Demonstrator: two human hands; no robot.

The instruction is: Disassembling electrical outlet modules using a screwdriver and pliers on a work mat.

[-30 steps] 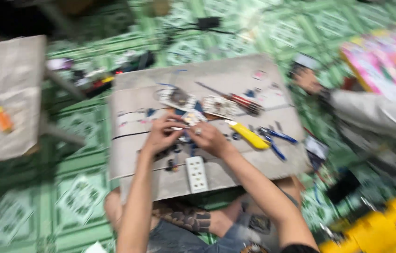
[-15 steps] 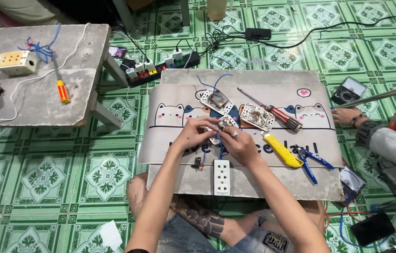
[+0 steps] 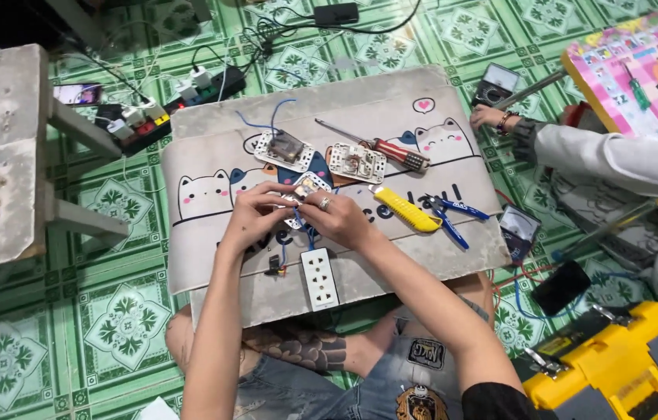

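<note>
Hands meet over the cat-print mat [image 3: 212, 155] in the head view: the left hand [image 3: 255, 216] and right hand [image 3: 336, 218] are both clamped on a small wired switch module [image 3: 305, 189], held between the fingertips at the mat's centre. The module sits at twelve o'clock from both wrists, about equally near each, while a white socket strip [image 3: 319, 278] lies at six o'clock, long axis running twelve to six. Yellow utility knife [image 3: 404, 208] rests at three o'clock.
</note>
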